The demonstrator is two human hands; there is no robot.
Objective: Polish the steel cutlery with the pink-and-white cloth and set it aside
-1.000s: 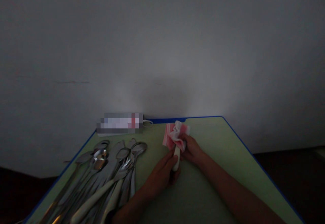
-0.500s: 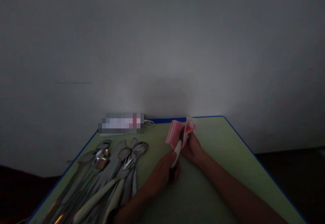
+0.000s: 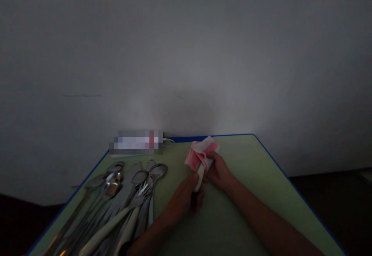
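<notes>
Spoons (image 3: pixel 158 169): several, L side, overlapping, no exact ct.
Fork (image 3: pixel 141 200): ≥1, among spoons.
L hand (image 3: pixel 184 196): closed rnd utensil handle, thumb on top; L arm (image 3: pixel 157 229) slants up-R.
Utensil (image 3: pixel 199 179): x1, betw. hands over tabletop (image 3: pixel 235 229); axis near–far, leaning R, far end hidden in cloth.
Cloth (image 3: pixel 201 150): x1, pink/wht, bunched.
R hand (image 3: pixel 219 170): fingers curled, gripping cloth; R arm (image 3: pixel 258 213) slants up-L.

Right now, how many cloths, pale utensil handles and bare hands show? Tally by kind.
Cloth: 1
Pale handles: 3 (held handle, two pile handles)
Bare hands: 2 (left hand, right hand)
Total: 6
</notes>
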